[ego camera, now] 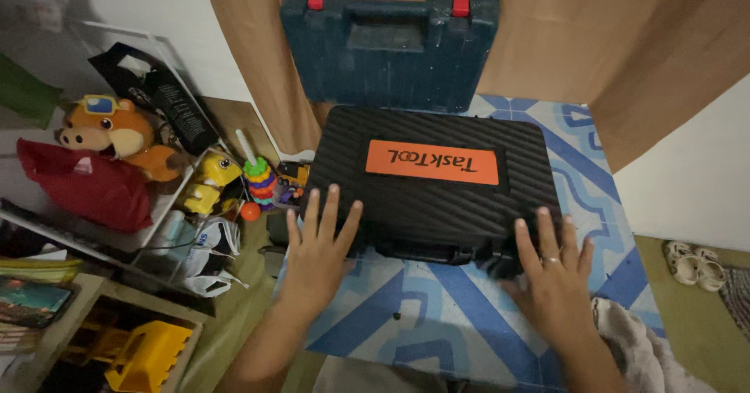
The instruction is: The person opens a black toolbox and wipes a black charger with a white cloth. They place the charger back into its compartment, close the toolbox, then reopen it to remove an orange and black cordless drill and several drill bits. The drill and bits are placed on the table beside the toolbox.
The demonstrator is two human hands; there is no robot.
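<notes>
Blue-and-white patterned surface point(437, 315) fills mid frame, shelf point(117, 244) with plush toy point(109, 131) and stacking-ring toy point(259, 178) far left. Left hand point(316, 248) lies flat, fingers spread, tips on the near left edge of the black ribbed case point(433, 198); grip open, nothing held. Case lies closed, orange label on top, between both hands. Right hand point(555, 272) flat, fingers spread over the case's near right corner, holding nothing. Blue case point(391, 45) stands upright behind.
</notes>
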